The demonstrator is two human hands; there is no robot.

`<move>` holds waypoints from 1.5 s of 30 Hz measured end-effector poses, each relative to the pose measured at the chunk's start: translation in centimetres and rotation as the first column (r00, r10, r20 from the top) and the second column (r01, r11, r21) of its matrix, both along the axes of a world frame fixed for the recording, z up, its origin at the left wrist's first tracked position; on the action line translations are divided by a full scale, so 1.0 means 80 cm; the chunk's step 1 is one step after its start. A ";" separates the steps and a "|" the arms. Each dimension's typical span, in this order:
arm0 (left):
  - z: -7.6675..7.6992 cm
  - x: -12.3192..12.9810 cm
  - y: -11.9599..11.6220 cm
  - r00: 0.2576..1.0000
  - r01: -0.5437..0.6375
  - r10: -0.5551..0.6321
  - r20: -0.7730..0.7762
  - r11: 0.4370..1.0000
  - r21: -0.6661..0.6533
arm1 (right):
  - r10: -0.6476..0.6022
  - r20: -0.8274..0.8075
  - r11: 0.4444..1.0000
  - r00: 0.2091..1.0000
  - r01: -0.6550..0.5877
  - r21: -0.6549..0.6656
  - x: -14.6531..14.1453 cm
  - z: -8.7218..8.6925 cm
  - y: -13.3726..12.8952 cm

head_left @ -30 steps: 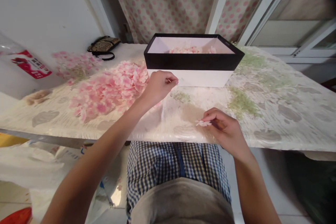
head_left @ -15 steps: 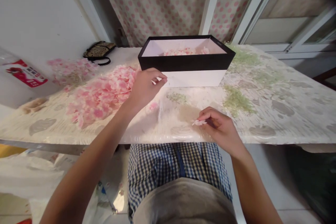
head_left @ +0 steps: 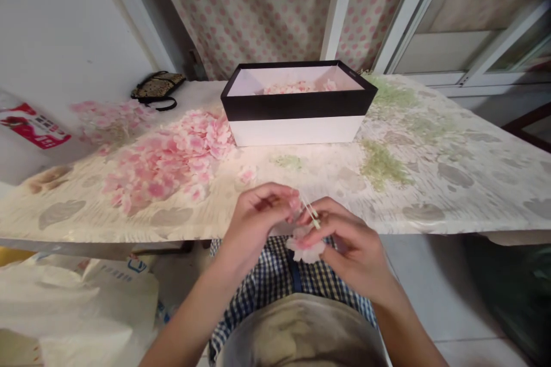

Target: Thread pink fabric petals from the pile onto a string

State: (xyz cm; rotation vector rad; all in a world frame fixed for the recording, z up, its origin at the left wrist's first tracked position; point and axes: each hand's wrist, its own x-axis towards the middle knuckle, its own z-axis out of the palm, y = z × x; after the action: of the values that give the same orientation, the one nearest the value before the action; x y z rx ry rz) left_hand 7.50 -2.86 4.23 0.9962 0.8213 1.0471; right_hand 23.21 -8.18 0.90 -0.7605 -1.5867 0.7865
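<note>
Pink petals bunch into a small flower (head_left: 306, 250) held just over the near edge of the bench (head_left: 495, 183), in front of the person's lap. A thin pale stem (head_left: 310, 213) sticks out of it, slanting up and away from the person. The right hand (head_left: 355, 246) has its fingers (head_left: 331, 223) pressed together, pinching the stem close to the flower. The left hand (head_left: 253, 229) comes in from the other side, its fingers (head_left: 275, 198) curled inward with the tips just beside the stem; whether they touch it, one cannot tell.

Farther off, at the far edge of the bench, stands an open black-and-white box (head_left: 297, 129) with pink petals (head_left: 289, 88) inside. A big heap of loose petals (head_left: 172, 155) lies left of the box, and a small pink clump (head_left: 247, 174) sits just apart from it, nearer the hands. Green patches (head_left: 381, 165) spread over the bench right of the box. A small patterned bag (head_left: 158, 85) with a black strap rests near the far left corner. Checked shorts (head_left: 275, 275) show below the near edge.
</note>
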 end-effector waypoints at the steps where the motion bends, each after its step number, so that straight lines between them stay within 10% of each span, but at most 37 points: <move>1: -0.003 0.001 -0.010 1.000 0.001 0.001 0.030 0.999 -0.041 | -0.050 -0.026 0.998 0.998 0.051 0.036 -0.007 0.000 -0.006; 6: -0.014 0.001 -0.037 0.995 -0.023 0.034 0.099 0.993 -0.113 | -0.181 -0.055 0.978 0.982 0.186 0.097 -0.021 -0.005 -0.019; 45: -0.034 -0.018 -0.052 0.996 0.026 -0.013 -0.087 0.989 0.148 | -0.111 0.128 0.993 0.986 0.105 0.053 -0.014 -0.010 -0.025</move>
State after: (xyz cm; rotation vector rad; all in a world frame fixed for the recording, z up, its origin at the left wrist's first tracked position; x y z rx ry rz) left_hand 6.05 -7.02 1.48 1.1802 0.8102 1.0669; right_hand 22.12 -10.20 0.11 -0.8720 -1.6594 0.6305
